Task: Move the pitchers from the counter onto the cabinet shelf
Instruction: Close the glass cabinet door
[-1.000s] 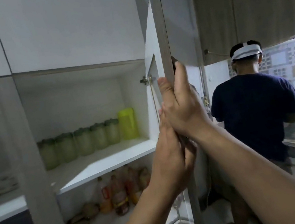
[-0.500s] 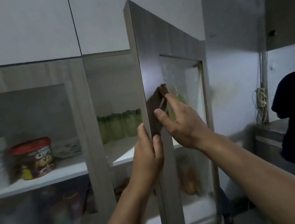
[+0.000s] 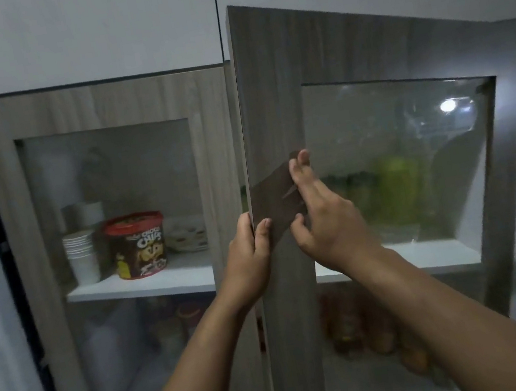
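Left hand point(image 3: 249, 258) grip clasps cabinet door point(image 3: 262, 99) edge | right hand point(image 3: 329, 221) fingers straight on door | pitchers point(image 3: 395, 186) behind glass

head camera faces the cabinet door point(image 3: 267, 98) closely, seemingly level.

Two bare forearms reach up and forward from the bottom of the view, angling toward each other. The left hand point(image 3: 248, 258) is raised with its back to the camera, wrist slightly bent; its fingers curl out of sight around the free edge of a cabinet door point(image 3: 262, 99) while the thumb presses flat on the door's front face. The right hand point(image 3: 326, 221) sits just beside it and a little higher, back also toward the camera. Its fingers stretch upward and lie on the door's frame, fingertips together, with the thumb curled in below them.
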